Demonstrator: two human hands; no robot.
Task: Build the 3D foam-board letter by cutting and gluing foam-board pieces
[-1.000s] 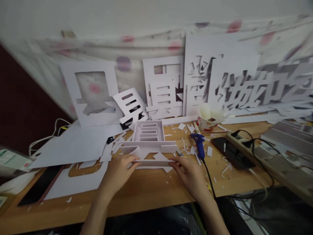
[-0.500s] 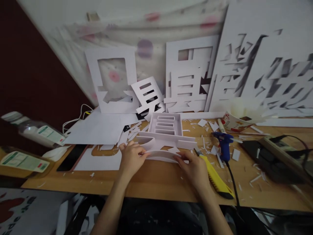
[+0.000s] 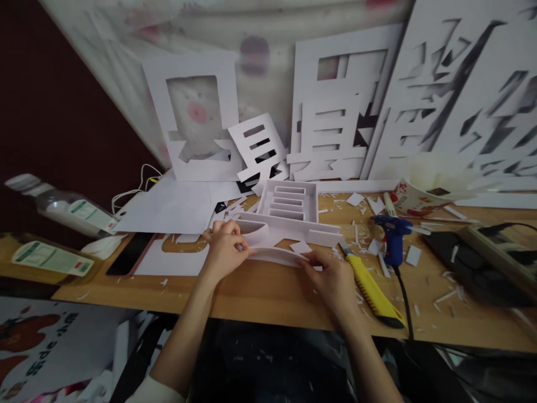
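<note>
A thin white strip, bowed in a shallow arc, is pinched at its two ends. My left hand grips its left end between thumb and fingers, and my right hand grips its right end. Just behind the strip lies a white raised-wall character shape, with a boxed frame and several slots in its upper part. My left fingers are close to the curved wall at its lower left; whether they touch it is unclear.
A yellow cutter and a blue glue gun lie to the right, near a paper cup. At the left are a phone and bottles. White cut-out sheets lean at the back; scraps litter the wood table.
The camera view has shifted, tilting down a little. The strip looks thinner, with less of its face showing. Both hands still hold its ends.
</note>
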